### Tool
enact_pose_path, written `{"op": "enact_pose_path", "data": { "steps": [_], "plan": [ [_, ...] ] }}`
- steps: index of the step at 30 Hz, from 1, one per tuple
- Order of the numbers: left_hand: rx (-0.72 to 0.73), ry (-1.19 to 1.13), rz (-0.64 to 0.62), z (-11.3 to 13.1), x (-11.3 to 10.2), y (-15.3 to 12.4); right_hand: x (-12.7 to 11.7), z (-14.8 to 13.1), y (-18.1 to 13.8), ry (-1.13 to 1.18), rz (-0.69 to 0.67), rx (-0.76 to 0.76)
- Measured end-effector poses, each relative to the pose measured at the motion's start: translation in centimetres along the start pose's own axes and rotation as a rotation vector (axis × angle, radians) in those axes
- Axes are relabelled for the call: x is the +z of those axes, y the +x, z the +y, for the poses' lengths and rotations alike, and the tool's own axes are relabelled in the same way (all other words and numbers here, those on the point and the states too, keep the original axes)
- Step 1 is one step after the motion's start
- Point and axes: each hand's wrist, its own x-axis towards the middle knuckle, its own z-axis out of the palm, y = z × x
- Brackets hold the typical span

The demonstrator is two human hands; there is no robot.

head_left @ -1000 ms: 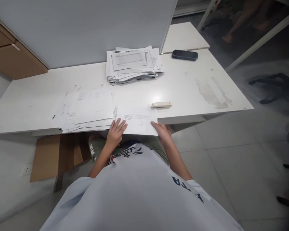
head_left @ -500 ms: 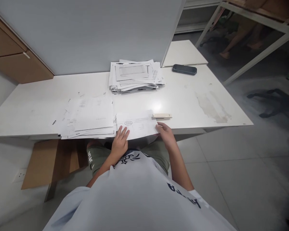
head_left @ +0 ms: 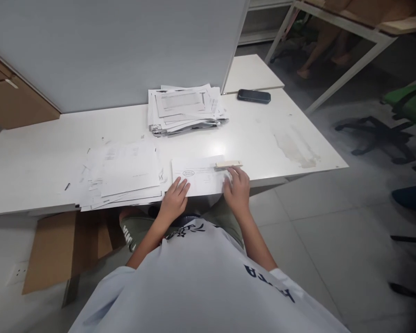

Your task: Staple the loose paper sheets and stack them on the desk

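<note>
Soft glare spots the white desk (head_left: 194, 145) while the right edge blurs darkly

Two paper stacks (head_left: 130, 169) (head_left: 182, 104), one stamped sheet (head_left: 203, 179), one cream tool (head_left: 229, 164), one dark phone (head_left: 253, 96)

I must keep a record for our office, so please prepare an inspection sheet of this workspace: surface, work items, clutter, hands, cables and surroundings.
Surface: white desk, with a greyish patch toward its right end.
Work items: stamped sheet near the front edge; cream stapler-like tool at its right side; paper stack to its left.
Clutter: uneven rear pile of papers; dark phone right of it.
Hands: left hand, fingers on the stamped sheet; right hand, fingers at the tool, contact unclear.
Cables: nothing seen.
Surroundings: grey panel behind; brown cardboard below, left; green chair and another person's leg at right.
</note>
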Motion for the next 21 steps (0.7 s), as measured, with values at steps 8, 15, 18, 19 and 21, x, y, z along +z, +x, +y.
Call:
{"op": "enact_pose_path", "data": {
  "steps": [8,15,18,19,21],
  "plan": [
    [-0.062,-0.062,-0.031,0.0,0.3,0.7,1.3,0.4,2.3,-0.044,-0.033,-0.074],
    [-0.096,-0.072,-0.052,0.0,0.7,0.6,2.1,1.4,3.5,-0.079,-0.014,-0.033],
    [-0.128,-0.074,-0.06,0.1,1.0,0.6,2.1,1.8,4.0,-0.114,-0.04,-0.021],
    [-0.138,-0.071,-0.062,0.1,1.2,0.5,2.1,1.9,4.1,-0.124,-0.053,-0.027],
    [-0.153,-0.064,-0.07,0.3,1.4,0.4,1.9,2.2,4.1,-0.134,-0.085,-0.058]
  ]
}}
